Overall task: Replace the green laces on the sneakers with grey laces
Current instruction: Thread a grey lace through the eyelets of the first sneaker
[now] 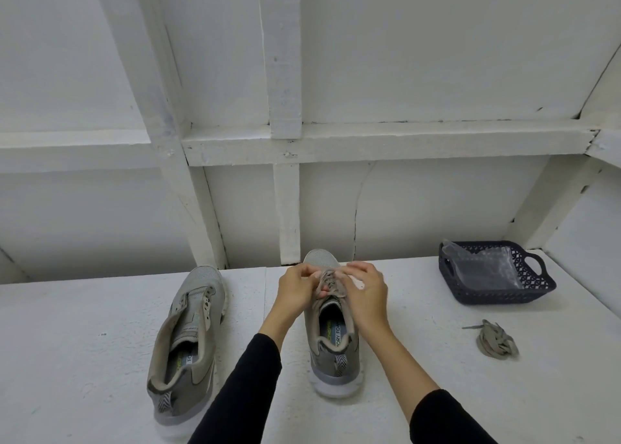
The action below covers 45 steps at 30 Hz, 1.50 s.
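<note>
Left hand (295, 287) and right hand (364, 290) both pinching the grey lace (327, 284) | right sneaker (331, 329) mid-counter, toe toward back wall | unlaced left sneaker (188, 339) parallel | spare lace bundle (497, 339) near right edge.

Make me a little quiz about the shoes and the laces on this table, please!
1. True or false: the left sneaker has no lace in it.
2. Which sneaker are both hands working on? A) the left one B) the right sneaker C) neither
3. Fill in: the loose lace bundle lies on the table just in front of the dark ____.

Key: 1 true. 2 B: the left hand and right hand pinch its grey lace. 3 basket.
</note>
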{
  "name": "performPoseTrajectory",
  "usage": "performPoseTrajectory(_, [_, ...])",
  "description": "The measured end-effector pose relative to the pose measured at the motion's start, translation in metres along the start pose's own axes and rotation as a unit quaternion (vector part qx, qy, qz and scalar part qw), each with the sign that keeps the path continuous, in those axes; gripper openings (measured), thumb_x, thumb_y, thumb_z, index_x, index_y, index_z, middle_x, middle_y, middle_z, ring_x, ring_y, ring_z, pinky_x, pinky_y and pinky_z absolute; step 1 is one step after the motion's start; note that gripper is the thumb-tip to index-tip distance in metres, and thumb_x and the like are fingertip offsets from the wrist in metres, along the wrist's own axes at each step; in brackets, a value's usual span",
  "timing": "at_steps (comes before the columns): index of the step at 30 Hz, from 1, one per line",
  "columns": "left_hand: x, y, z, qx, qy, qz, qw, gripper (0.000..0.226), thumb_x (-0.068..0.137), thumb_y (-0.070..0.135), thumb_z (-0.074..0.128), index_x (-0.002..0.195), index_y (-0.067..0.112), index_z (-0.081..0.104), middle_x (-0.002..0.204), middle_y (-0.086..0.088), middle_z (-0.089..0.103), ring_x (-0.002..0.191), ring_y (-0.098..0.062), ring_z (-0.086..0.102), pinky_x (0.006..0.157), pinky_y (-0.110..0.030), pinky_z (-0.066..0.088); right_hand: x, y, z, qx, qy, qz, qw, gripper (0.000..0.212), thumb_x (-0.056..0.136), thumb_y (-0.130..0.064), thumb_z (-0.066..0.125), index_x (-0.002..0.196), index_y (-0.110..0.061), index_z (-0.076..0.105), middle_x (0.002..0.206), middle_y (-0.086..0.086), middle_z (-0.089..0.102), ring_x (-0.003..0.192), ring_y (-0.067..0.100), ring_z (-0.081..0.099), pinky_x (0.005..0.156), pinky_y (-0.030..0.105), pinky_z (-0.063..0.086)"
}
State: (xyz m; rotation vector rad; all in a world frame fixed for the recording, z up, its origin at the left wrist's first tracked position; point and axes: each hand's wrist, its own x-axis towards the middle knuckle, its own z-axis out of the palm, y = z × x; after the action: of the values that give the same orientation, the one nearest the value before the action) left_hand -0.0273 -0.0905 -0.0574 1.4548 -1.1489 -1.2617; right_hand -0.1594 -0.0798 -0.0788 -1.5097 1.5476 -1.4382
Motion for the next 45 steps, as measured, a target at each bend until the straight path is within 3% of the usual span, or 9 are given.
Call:
performPoseTrajectory(3, [-0.003, -0.007, 0.001, -0.094, 0.102, -0.040, 0.990, 0.015, 0.100, 0.000, 0.041, 0.095, 0.000, 0.055, 0.098, -0.016, 0.064, 0.079, -0.017, 0.067, 0.060, -0.021, 0.058, 0.000, 0.004, -0.010, 0.240, 0.103, 0.247, 0.933, 0.012, 0.093, -0.012, 0.061, 0.086, -0.015, 0.070, 0.088, -0.008, 0.066, 0.085, 0.008, 0.056, 0.068, 0.014, 0.042])
performPoseTrajectory(5, [-0.006, -0.013, -0.003, -0.217, 0.103, -0.080, 0.967, 0.022, 0.097, -0.007, 0.034, 0.092, -0.002, 0.055, 0.108, -0.021, 0.064, 0.096, -0.025, 0.067, 0.081, -0.032, 0.058, -0.002, 0.010, -0.015, 0.335, 0.103, 0.350, 0.869, 0.018, 0.099, -0.013, 0.051, 0.086, -0.013, 0.063, 0.089, -0.004, 0.066, 0.076, 0.010, 0.049, 0.061, 0.021, 0.034])
performPoseTrajectory(10, [-0.010, -0.032, -0.008, -0.423, 0.106, -0.154, 0.887, 0.036, 0.099, -0.008, 0.023, 0.081, 0.000, 0.053, 0.089, -0.018, 0.056, 0.087, -0.029, 0.058, 0.093, -0.039, 0.044, -0.002, 0.015, -0.025, 0.468, 0.057, 0.380, 0.796, 0.022, 0.104, -0.007, 0.035, 0.084, -0.007, 0.045, 0.077, 0.010, 0.053, 0.058, 0.013, 0.039, 0.048, 0.021, 0.036])
performPoseTrajectory(14, [-0.006, -0.031, -0.001, -0.419, 0.156, -0.151, 0.882, 0.036, 0.095, -0.012, 0.028, 0.071, 0.005, 0.048, 0.077, -0.015, 0.048, 0.074, -0.028, 0.053, 0.084, -0.036, 0.048, 0.002, 0.015, -0.031, 0.451, 0.065, 0.394, 0.799, 0.028, 0.105, -0.007, 0.032, 0.079, -0.006, 0.044, 0.071, 0.007, 0.045, 0.055, 0.011, 0.032, 0.051, 0.021, 0.032])
performPoseTrajectory(18, [-0.010, -0.036, -0.002, -0.315, 0.180, -0.113, 0.925, 0.026, 0.098, -0.006, 0.034, 0.081, 0.002, 0.051, 0.082, -0.013, 0.058, 0.076, -0.022, 0.057, 0.075, -0.030, 0.051, -0.014, 0.013, -0.035, 0.356, 0.045, 0.349, 0.866, 0.017, 0.103, -0.006, 0.040, 0.089, -0.005, 0.050, 0.082, 0.014, 0.061, 0.065, 0.017, 0.051, 0.064, 0.025, 0.046])
performPoseTrajectory(22, [-0.018, -0.066, 0.000, -0.147, 0.130, -0.066, 0.978, 0.018, 0.103, 0.018, 0.042, 0.113, 0.008, 0.054, 0.119, -0.008, 0.062, 0.109, -0.021, 0.057, 0.098, -0.038, 0.046, -0.029, 0.027, -0.034, 0.241, -0.027, 0.316, 0.917, 0.018, 0.102, -0.011, 0.042, 0.113, -0.007, 0.056, 0.105, 0.008, 0.063, 0.099, 0.020, 0.060, 0.093, 0.036, 0.049])
performPoseTrajectory(26, [-0.032, -0.069, 0.021, -0.161, 0.083, -0.060, 0.982, 0.032, 0.105, 0.030, 0.035, 0.130, 0.014, 0.048, 0.124, -0.005, 0.058, 0.114, -0.019, 0.057, 0.101, -0.039, 0.048, -0.042, 0.039, -0.009, 0.175, -0.116, 0.292, 0.933, 0.035, 0.103, -0.011, 0.034, 0.127, -0.012, 0.059, 0.123, 0.006, 0.063, 0.117, 0.020, 0.057, 0.105, 0.039, 0.045])
performPoseTrajectory(37, [-0.029, -0.029, 0.138, -0.132, -0.101, -0.025, 0.986, 0.063, 0.091, 0.049, 0.058, 0.143, 0.020, 0.038, 0.136, 0.000, 0.053, 0.117, -0.010, 0.057, 0.092, -0.024, 0.051, 0.014, 0.066, -0.118, 0.108, -0.040, 0.294, 0.949, 0.037, 0.101, -0.010, 0.032, 0.127, -0.011, 0.059, 0.120, 0.014, 0.064, 0.110, 0.026, 0.060, 0.099, 0.041, 0.049])
performPoseTrajectory(45, [-0.025, -0.042, 0.164, -0.044, -0.035, -0.008, 0.998, 0.051, 0.097, 0.022, 0.058, 0.144, 0.022, 0.036, 0.135, 0.000, 0.050, 0.117, -0.015, 0.052, 0.102, -0.035, 0.045, 0.001, 0.080, -0.156, -0.161, -0.041, 0.165, 0.972, 0.034, 0.099, -0.003, 0.040, 0.125, -0.008, 0.060, 0.124, 0.010, 0.062, 0.116, 0.024, 0.054, 0.090, 0.025, 0.038])
